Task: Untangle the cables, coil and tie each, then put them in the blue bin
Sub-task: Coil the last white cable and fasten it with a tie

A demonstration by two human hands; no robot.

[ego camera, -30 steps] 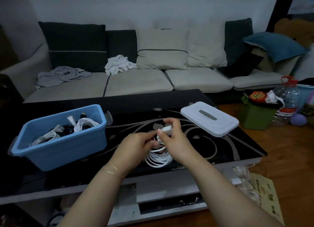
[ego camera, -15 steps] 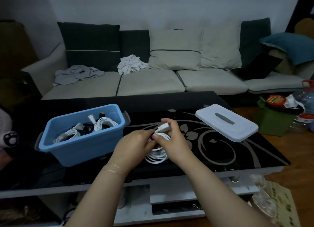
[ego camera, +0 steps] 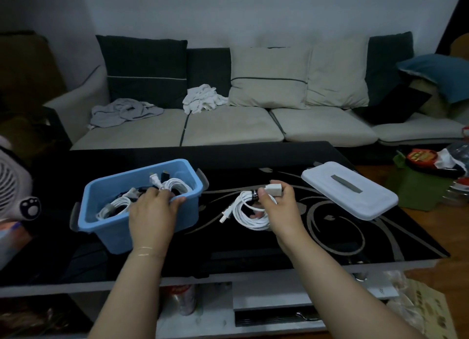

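Right hand (ego camera: 280, 206) grips a coiled white power cable (ego camera: 250, 211) bound with a dark tie — thumb and fingers pinch the cream rectangular plug block at the top, and the loops hang below the fist over the glossy black glass coffee table (ego camera: 330, 237). The two-prong plug end sticks out to the left of the coil.

Left hand (ego camera: 152, 211) rests on the near rim of the blue plastic bin (ego camera: 106, 227), fingers curled over the edge into the bin, thumb along the rim. Just past those fingertips, inside the bin, lie several coiled white cables (ego camera: 172, 185) and some dark ones.

To the right of the right hand — a white rectangular plastic lid with a grey handle (ego camera: 349, 190), flat on the table, apart from the hand.
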